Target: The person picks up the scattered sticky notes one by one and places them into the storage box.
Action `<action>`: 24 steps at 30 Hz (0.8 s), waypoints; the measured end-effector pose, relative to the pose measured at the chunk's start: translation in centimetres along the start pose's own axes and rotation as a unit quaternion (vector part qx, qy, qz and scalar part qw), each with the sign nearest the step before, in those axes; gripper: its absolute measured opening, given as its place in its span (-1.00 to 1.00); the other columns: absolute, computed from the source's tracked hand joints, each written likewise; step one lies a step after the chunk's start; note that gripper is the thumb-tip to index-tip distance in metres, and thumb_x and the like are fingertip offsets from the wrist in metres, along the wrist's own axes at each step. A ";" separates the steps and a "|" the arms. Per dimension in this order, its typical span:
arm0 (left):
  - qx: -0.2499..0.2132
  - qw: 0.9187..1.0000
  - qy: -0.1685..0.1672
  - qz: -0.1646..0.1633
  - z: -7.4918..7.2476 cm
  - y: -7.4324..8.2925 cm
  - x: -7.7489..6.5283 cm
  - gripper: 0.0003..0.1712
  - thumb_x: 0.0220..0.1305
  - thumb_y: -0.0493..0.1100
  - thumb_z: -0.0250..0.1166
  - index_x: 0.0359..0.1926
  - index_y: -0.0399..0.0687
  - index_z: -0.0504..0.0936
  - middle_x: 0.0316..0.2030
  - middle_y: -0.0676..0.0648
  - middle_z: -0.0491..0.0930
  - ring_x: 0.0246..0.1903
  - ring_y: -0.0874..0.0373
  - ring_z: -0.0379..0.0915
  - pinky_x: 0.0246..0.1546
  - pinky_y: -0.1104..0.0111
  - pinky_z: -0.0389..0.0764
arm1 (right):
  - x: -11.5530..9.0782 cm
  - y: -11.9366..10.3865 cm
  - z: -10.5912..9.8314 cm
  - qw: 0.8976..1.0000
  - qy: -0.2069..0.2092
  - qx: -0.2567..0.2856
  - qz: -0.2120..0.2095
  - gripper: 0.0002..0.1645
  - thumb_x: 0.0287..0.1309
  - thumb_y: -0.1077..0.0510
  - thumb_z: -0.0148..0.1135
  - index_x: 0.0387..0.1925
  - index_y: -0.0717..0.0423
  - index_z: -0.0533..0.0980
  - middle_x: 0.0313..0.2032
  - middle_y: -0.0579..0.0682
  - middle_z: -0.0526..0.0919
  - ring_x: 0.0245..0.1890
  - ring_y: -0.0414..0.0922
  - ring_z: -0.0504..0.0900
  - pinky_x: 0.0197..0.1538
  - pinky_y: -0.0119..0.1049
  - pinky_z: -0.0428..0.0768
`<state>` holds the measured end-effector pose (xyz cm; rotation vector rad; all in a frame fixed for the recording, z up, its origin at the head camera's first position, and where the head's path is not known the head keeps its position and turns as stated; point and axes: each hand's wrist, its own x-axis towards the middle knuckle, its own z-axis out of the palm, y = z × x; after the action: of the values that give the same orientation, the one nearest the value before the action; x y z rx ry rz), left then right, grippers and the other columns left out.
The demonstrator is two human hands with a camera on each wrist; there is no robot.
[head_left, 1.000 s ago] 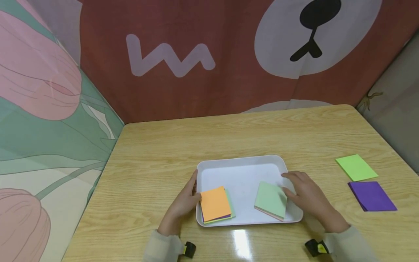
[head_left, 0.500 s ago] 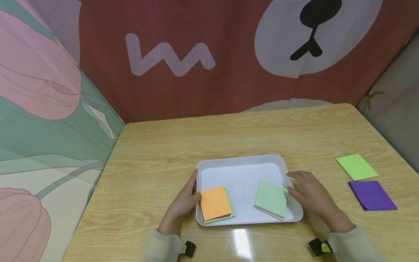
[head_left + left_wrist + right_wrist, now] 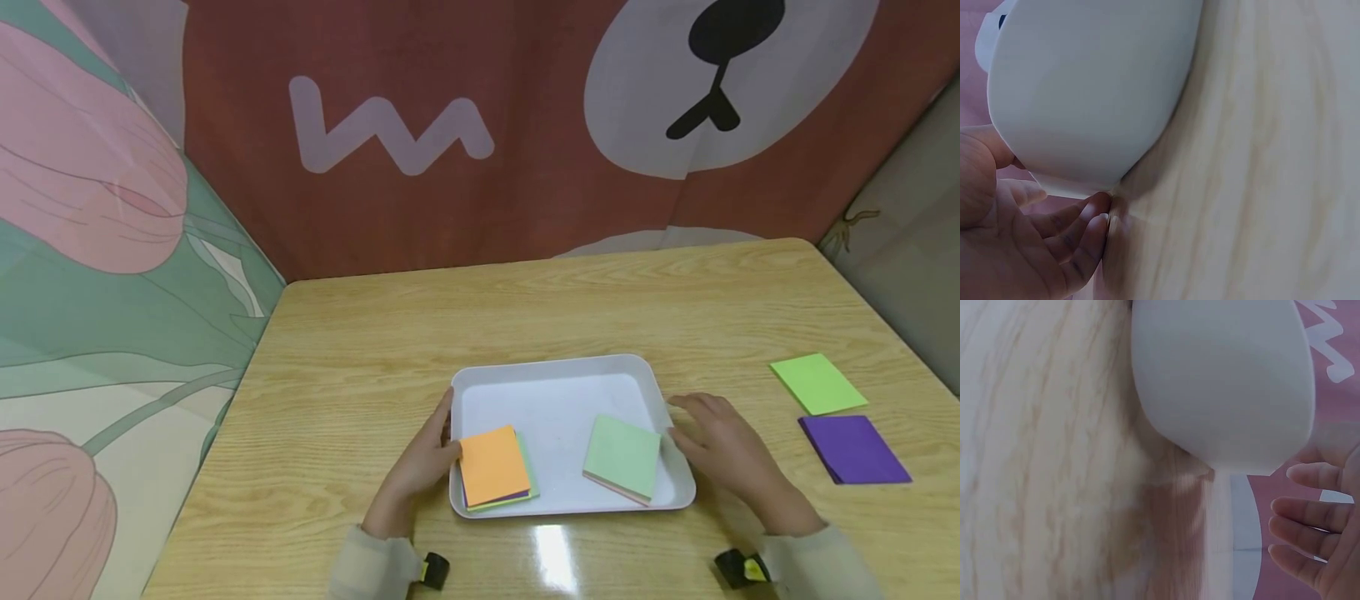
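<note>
Right hand [image 3: 722, 448] backed out: a second earlier its fingers were over the white, shallow, rounded-corner tray [image 3: 557, 398], thumb at the pale-green-topped square paper stack [image 3: 621, 458]. By this frame it sat just outside the right rim, fingers loosely extended, clamped on nothing; couldn't tell whether the thumb still touched the rim. Stack didn't shift, so it read as released: flat in the tray's right half, pinkish layer at its base. Left hand [image 3: 422, 468] unchanged, clamped on the tray's left edge, thumb over the rim beside the orange-topped square paper stack [image 3: 493, 467]. Hands well apart, tray between them on the light wood-grain table [image 3: 360, 350]. Lime-green paper square [image 3: 817, 383] and dark-purple paper square [image 3: 855, 450] lay outside, off to the right, so not everything was trayed.
</note>
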<state>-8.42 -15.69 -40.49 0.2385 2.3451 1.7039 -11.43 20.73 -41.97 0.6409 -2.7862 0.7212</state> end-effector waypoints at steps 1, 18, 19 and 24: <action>0.001 1.000 0.000 0.000 0.0 0.0 0.0 -0.16 -0.03 -0.52 -0.09 0.27 -0.33 -0.29 0.13 -0.46 0.13 -0.10 -0.20 0.22 -0.12 0.07 0.40 | 0.0 0.0 0.0 1.000 0.000 0.000 0.002 -0.54 -0.10 0.22 0.20 -0.10 0.33 0.40 -0.18 0.34 0.47 -0.12 0.25 0.35 -0.18 0.24 0.41; -0.010 1.000 -0.005 0.016 0.0 -0.7 0.2 -0.14 -0.04 -0.52 -0.10 0.27 -0.32 -0.31 0.10 -0.45 0.15 -0.13 -0.15 0.25 -0.17 0.10 0.44 | -0.3 0.6 -0.3 1.000 0.005 -0.005 0.011 -0.55 -0.07 0.19 0.20 -0.11 0.34 0.39 -0.18 0.38 0.46 -0.15 0.27 0.36 -0.22 0.25 0.42; -0.010 1.000 -0.005 0.016 0.0 -0.7 0.2 -0.14 -0.04 -0.52 -0.09 0.27 -0.32 -0.31 0.09 -0.44 0.16 -0.14 -0.14 0.25 -0.18 0.10 0.44 | -0.3 0.6 -0.3 1.000 0.004 -0.005 0.011 -0.55 -0.07 0.19 0.20 -0.11 0.34 0.39 -0.18 0.39 0.45 -0.15 0.27 0.36 -0.22 0.26 0.42; -0.009 1.000 -0.002 0.009 0.0 -0.5 0.2 -0.14 -0.04 -0.51 -0.10 0.28 -0.31 -0.30 0.06 -0.43 0.19 -0.15 -0.11 0.26 -0.17 0.11 0.44 | -0.5 0.9 -0.4 1.000 0.006 -0.004 0.013 -0.55 -0.08 0.20 0.20 -0.11 0.34 0.39 -0.17 0.39 0.45 -0.13 0.28 0.35 -0.20 0.26 0.41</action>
<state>-8.59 -15.81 -41.02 0.2603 2.3293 1.7303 -11.37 21.75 -42.15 0.5983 -2.7893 0.7169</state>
